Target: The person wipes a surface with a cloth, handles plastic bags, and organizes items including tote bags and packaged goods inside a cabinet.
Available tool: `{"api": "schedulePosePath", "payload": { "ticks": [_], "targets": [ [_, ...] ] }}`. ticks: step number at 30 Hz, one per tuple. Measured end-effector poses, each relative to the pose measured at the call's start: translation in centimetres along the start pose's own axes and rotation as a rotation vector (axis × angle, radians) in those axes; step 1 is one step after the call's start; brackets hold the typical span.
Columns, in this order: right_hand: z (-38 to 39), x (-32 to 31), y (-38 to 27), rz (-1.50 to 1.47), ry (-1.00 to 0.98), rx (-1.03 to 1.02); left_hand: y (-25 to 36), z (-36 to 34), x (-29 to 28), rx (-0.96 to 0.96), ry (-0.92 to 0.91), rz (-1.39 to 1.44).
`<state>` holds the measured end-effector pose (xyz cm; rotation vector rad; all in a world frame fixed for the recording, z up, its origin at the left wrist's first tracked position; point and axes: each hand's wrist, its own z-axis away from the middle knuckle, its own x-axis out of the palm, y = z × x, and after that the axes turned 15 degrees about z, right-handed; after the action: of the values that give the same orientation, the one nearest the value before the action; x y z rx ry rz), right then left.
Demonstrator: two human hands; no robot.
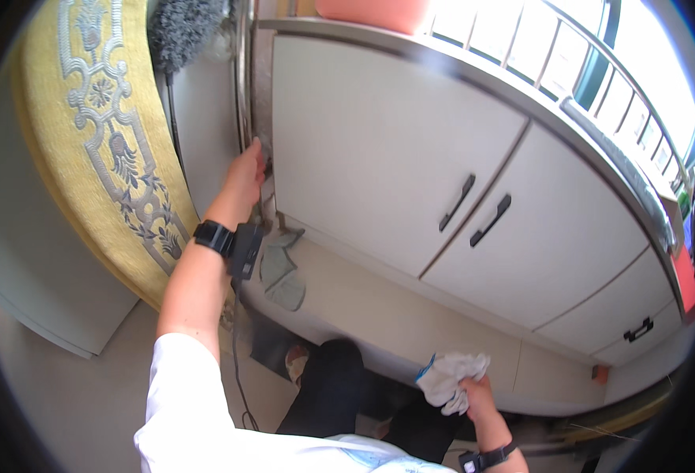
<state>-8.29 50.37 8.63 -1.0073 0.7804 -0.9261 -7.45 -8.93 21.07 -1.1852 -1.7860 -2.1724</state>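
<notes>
My left hand reaches into the narrow gap at the left end of the white cabinet, beside an upright metal pole. Its fingers are curled, and whatever lies in them is mostly hidden. Lower right, my right hand grips a bunched white glove with a blue edge, held above my knees. A grey-green cloth lies on the tiled ledge below my left hand.
A yellow patterned cloth hangs at the left, with a fluffy grey duster beside it. Black handles stick out from the cabinet doors. A pink basin stands on the counter, near window railings. A cable hangs from my left wrist.
</notes>
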Motion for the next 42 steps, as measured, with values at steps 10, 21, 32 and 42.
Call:
{"api": "schedulePosePath", "payload": {
  "ticks": [10, 21, 32, 42],
  "targets": [
    [-2.4, 0.0, 1.8, 0.059, -0.023, -0.02, -2.0, -5.3, 3.0, -0.191, -0.173, 0.351],
    [-3.0, 3.4, 0.8, 0.107, -0.054, 0.019, -0.3, -1.6, 3.1, 0.061, -0.156, 0.521],
    [-4.8, 6.7, -0.8, 0.181, -0.139, -0.218, 2.8, 15.1, -7.8, 0.065, -0.456, 0.482],
    [-14.6, 7.9, -0.9, 0.277, 0.257, -0.107, 4.5, 21.6, -12.7, -0.281, -0.328, 0.85]
  ]
}}
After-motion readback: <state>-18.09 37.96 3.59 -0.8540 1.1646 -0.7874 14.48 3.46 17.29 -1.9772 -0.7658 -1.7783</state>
